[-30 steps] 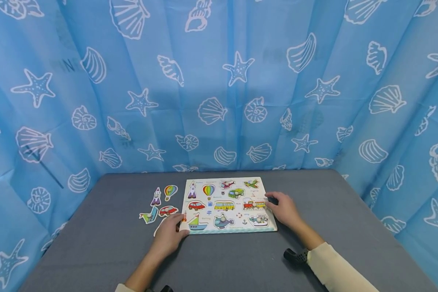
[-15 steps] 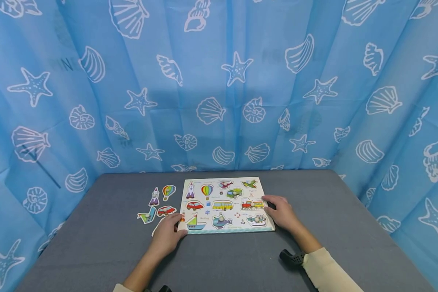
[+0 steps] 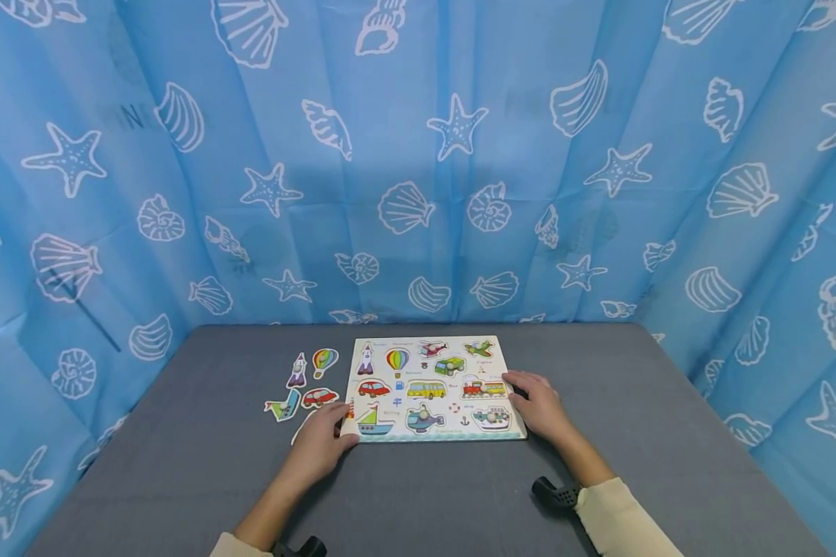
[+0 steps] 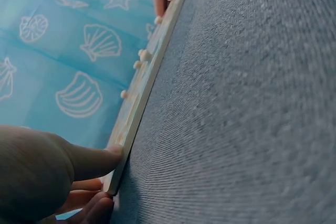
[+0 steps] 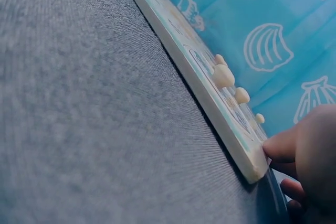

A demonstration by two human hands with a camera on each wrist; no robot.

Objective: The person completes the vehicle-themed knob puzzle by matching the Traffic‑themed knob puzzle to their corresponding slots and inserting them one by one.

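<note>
A white wooden peg puzzle board (image 3: 404, 406) with vehicle pictures lies on the grey table. My left hand (image 3: 319, 447) grips its near left corner; in the left wrist view the thumb (image 4: 97, 161) presses the top by the edge, with the fingers around the side. At the right edge, my right hand (image 3: 539, 406) holds the board with thumb and fingers. Small round knobs (image 5: 224, 76) stand up from the pieces set in it. Loose pieces lie to the left: a rocket (image 3: 297, 371), a balloon (image 3: 324, 361), a sailboat (image 3: 282, 405) and a red car (image 3: 318, 398).
Another loose piece (image 3: 303, 425) is mostly hidden behind my left hand. A blue curtain (image 3: 418, 155) with white shells and starfish hangs behind the table (image 3: 446, 503). Black wrist devices (image 3: 556, 493) sit at both wrists.
Fingers of the right hand have shifted slightly along the board's right edge. The left hand keeps its grip, and the board and loose pieces stay in place; the head view wobbles a little.
</note>
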